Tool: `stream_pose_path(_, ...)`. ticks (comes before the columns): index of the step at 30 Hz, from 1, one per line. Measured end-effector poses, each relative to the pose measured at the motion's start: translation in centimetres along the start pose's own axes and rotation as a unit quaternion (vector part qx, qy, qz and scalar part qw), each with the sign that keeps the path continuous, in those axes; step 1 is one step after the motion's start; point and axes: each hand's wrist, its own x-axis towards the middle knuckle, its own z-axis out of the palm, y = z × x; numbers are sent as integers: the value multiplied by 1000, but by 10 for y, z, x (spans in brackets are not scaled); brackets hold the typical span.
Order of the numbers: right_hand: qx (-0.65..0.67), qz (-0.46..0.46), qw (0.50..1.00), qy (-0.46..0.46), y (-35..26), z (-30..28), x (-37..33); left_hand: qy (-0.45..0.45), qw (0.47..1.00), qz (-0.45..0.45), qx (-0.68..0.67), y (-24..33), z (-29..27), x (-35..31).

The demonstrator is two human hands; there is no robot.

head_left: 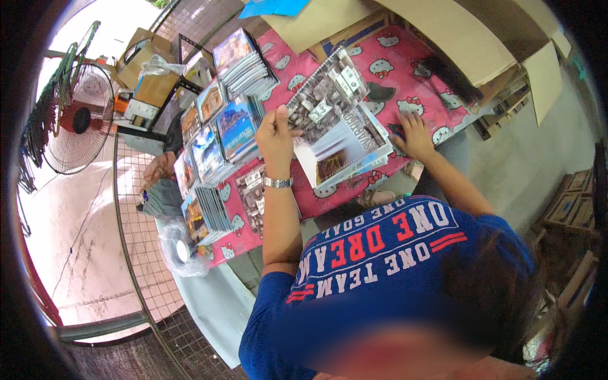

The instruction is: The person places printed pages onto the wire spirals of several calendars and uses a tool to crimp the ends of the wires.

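Observation:
My left hand [275, 139] is closed on the left edge of a spiral notebook [326, 92] with a black-and-white photo cover, thumb on top. The notebook is tilted above the table. Against its lower part, several loose glossy covers or sheets [351, 142] with a pale landscape picture fan out; whether they are bound to it I cannot tell. My right hand [415, 138] lies on the tablecloth just right of these sheets, fingers stretched out. A small dark thing [398, 131] shows beside its thumb, too hidden to name.
Stacks of picture-covered notebooks [237, 130] fill the left of the pink cat-patterned tablecloth [389, 57]. Another black-and-white notebook [253, 199] lies near my left forearm. Open cardboard boxes [468, 41] stand at the far right. A fan [79, 120] and a plastic bag [180, 250] are left.

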Motion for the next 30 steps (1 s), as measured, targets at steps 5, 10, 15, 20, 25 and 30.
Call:
stream_pose_path(5, 20, -1, 997, -71, 4, -29, -25, 30, 996, 60, 57, 17, 20, -5)
stream_pose_path(10, 263, 83, 950, 147, -21, -59, 8, 31, 998, 0, -63, -1, 15, -5)
stream_pose_path(15, 355, -79, 919, 154, -90, -131, 44, 62, 998, 11, 22, 12, 19, -12)
stream_pose_path(20, 372, -222, 895, 102, -147, -154, 51, 19, 999, 38, 11, 10, 15, -10)
stream_pose_path(25, 404, -230, 884, 38, -168, -150, 56, 27, 998, -3, 59, -16, 1, -7)
stream_pose_path(30, 378, -228, 896, 47, -174, -153, 64, 55, 997, 60, -10, 12, 16, -19)
